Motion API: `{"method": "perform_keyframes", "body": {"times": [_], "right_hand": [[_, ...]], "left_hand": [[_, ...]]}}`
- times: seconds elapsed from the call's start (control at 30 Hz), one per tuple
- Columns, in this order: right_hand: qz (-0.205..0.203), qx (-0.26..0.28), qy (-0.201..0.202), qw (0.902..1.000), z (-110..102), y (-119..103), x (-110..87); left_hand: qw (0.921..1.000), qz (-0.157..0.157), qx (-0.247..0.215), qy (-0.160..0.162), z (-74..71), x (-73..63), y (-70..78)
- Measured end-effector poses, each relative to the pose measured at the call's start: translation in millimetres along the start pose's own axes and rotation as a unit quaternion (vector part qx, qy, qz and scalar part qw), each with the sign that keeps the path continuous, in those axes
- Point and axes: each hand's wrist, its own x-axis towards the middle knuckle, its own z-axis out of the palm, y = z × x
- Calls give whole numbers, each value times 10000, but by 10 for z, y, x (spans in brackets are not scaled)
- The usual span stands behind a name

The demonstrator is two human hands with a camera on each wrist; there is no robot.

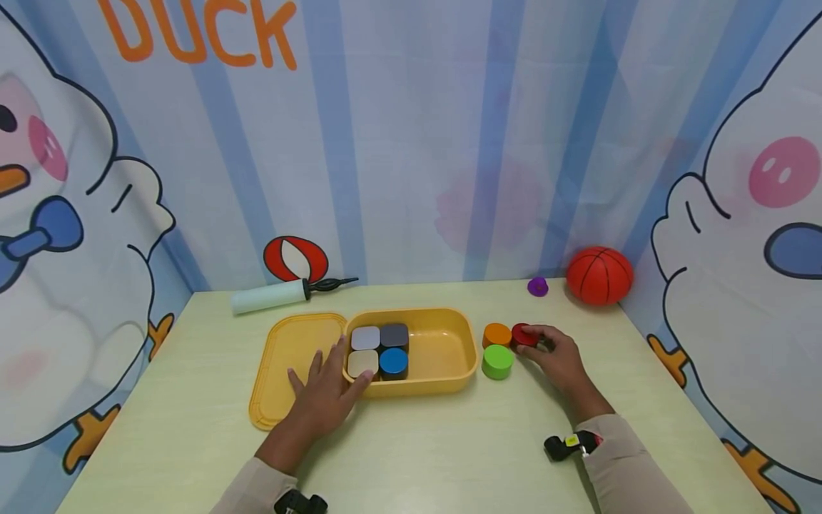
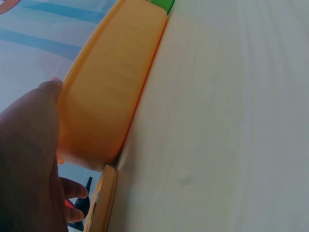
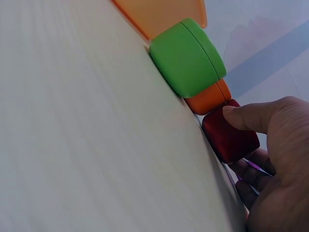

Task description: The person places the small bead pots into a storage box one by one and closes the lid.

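Note:
My right hand point(image 1: 557, 360) pinches a dark red round jar point(image 3: 229, 137) between thumb and fingers, on the table. Beside that jar stand an orange jar point(image 1: 496, 335) and a bright green lidded jar point(image 1: 497, 363), close together. My left hand point(image 1: 324, 395), fingers spread and fairly straight, rests against the left end of a yellow box point(image 1: 443, 386), its thumb at the front rim. Inside the box's left half sit a light grey jar point(image 1: 365, 337), a dark grey one point(image 1: 394, 335), a beige one point(image 1: 362, 363) and a blue-topped one point(image 1: 394, 363).
A yellow lid point(image 1: 272, 410) lies flat left of the box, partly under my left hand. Behind it lies a pale green hand pump point(image 1: 270, 298). At the back right are a small purple object point(image 1: 537, 287) and a red ball point(image 1: 599, 276). A printed curtain point(image 1: 411, 143) hangs behind the table.

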Motion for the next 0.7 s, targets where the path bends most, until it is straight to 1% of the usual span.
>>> {"method": "perform_keyframes", "body": {"times": [0.27, 0.47, 0.7], "right_hand": [[-86, -10, 30, 10000, 7, 27, -4], [-56, 6, 61, 10000, 7, 43, 1], [-166, 78, 248, 9995, 8, 22, -3]], "left_hand": [[10000, -1, -10, 16, 4, 7, -6], [10000, 23, 3, 11, 16, 17, -22], [10000, 27, -32, 30, 18, 24, -28]]}}
